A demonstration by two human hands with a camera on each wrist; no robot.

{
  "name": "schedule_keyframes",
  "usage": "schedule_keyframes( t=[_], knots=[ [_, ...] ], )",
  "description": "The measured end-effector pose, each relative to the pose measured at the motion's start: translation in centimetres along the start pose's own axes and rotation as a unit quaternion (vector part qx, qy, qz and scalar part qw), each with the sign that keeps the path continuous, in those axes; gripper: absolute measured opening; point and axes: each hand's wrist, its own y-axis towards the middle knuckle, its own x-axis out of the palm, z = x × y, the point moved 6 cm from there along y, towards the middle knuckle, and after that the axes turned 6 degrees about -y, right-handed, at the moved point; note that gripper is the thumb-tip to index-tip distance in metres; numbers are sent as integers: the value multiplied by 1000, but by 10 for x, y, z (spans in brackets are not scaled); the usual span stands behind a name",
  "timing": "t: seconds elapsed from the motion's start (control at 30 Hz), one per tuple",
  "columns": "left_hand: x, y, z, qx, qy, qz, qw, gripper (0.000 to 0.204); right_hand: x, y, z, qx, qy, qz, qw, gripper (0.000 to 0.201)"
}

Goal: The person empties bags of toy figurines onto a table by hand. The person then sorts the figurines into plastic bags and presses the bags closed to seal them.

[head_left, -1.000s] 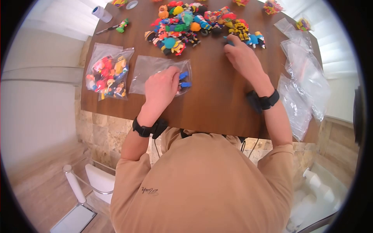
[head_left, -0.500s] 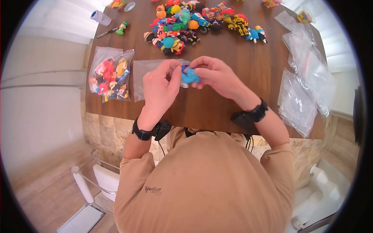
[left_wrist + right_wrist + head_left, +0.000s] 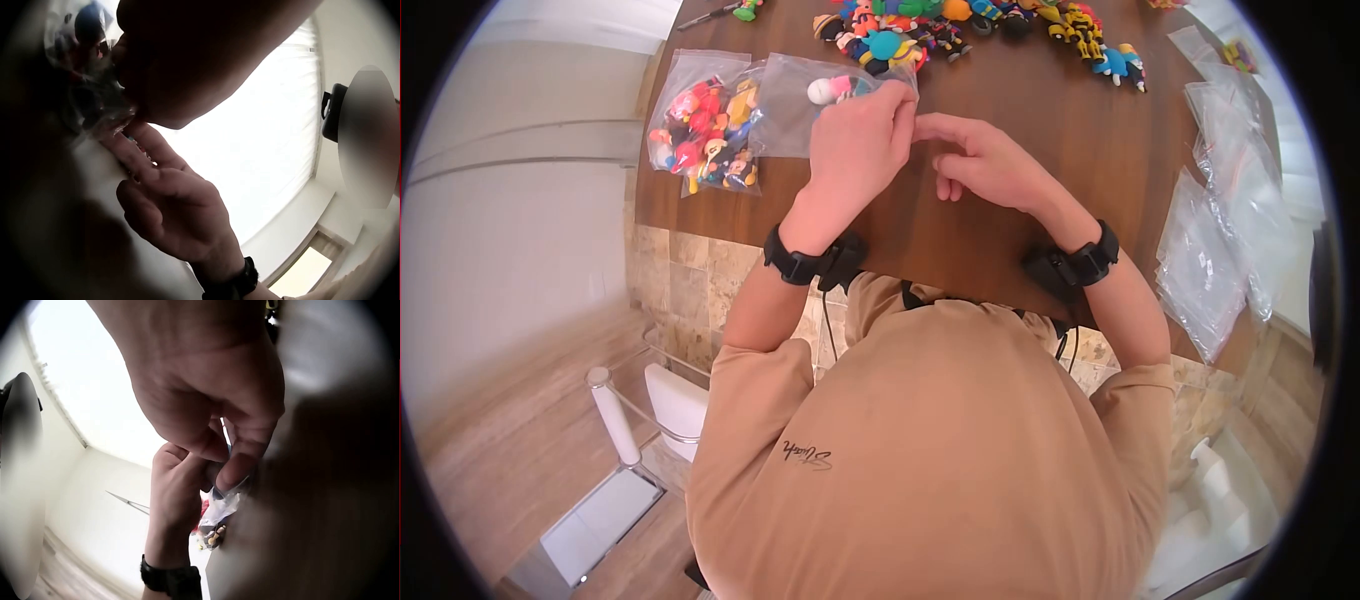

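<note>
My left hand (image 3: 858, 145) pinches the right edge of a clear plastic bag (image 3: 790, 125) lying on the table. Inside the bag, a white and pink figure (image 3: 830, 90) shows, with some teal beside it; the hand covers the rest. At that same edge, the right hand (image 3: 995, 170) reaches in from the right, its forefinger extended against the plastic. In the left wrist view, the right hand (image 3: 178, 200) has its thumb apart from its extended fingers. The right wrist view shows a fingertip of the right hand (image 3: 206, 394) on the bag's edge (image 3: 240, 487).
A filled bag of figures (image 3: 705, 125) lies at the left. Behind the hands is a pile of colourful figures (image 3: 885, 45), with a blue one (image 3: 1115, 65) at its right end. Flat clear bags (image 3: 1200, 260) overlap along the table's right side.
The right hand brought a blue figure from the pile to the bag; it no longer shows in that hand's fingers. The left hand has moved to the bag's right edge. The head view has shifted.
</note>
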Motion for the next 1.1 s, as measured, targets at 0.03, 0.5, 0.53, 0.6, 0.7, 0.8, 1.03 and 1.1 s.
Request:
schedule_keyframes(
  t=[0.03,0.5,0.53,0.6,0.7,0.8,1.03,1.1],
  knots=[
    [1,2,-2,-10,-15,-6,1000,7,1,-1,-1,-1,-1,-4,1000,49],
    [1,-10,2,-53,-97,-58,992,10,-35,-2,-4,9,-52,20,998,25],
    [-6,-7,3,-40,-96,-38,994,10,-52,-8,-15,-7,-128,97,987,25],
    [-12,5,7,-19,-101,-7,995,9,-88,-20,-28,-28,-217,178,959,26],
    [-15,9,-8,-138,-242,50,959,11,-154,-50,-50,-98,-429,396,806,28],
    [0,4,-6,-76,-162,43,983,10,-176,-69,-55,-109,-620,441,639,36],
    [5,-3,10,-43,78,-99,991,6,-183,-62,-18,-11,-649,345,678,41],
    [-2,-4,-8,-39,82,-54,994,7,-183,-66,-15,9,-646,342,683,39]
  ],
)
